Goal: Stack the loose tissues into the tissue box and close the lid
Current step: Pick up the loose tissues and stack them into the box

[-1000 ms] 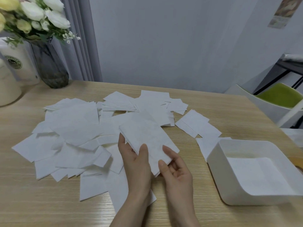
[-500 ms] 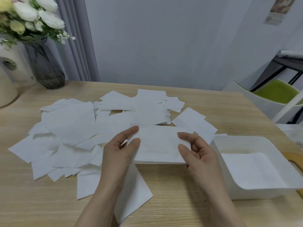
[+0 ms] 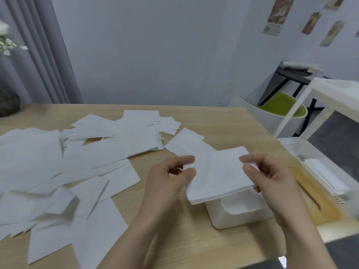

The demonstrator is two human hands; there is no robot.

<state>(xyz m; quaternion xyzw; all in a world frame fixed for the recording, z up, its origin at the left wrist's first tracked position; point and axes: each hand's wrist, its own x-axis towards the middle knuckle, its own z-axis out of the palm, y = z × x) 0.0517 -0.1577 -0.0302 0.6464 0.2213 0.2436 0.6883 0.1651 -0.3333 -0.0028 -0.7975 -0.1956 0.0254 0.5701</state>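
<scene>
Head view: both hands, left hand [image 3: 171, 177] and right hand [image 3: 270, 177], pinch a small tissue stack [image 3: 219, 173] over the tissue box [image 3: 240, 216]; most loose tissues [image 3: 64, 171] lie left of box, lid not closed

Two bare forearms, left hand [image 3: 171, 176] and right hand [image 3: 269, 175] ungloved, no rings

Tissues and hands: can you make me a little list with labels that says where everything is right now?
left hand: pinches the left edge of the held tissues
right hand: pinches the right edge of the held tissues
held tissues: a small flat stack, in the air over the tissue box
tissue box: white, open, on the table by the right hand
loose tissues: many, spread over the left and middle of the table
table: light wood
lid: yellowish piece right of the box, probably the lid, blurred
</scene>
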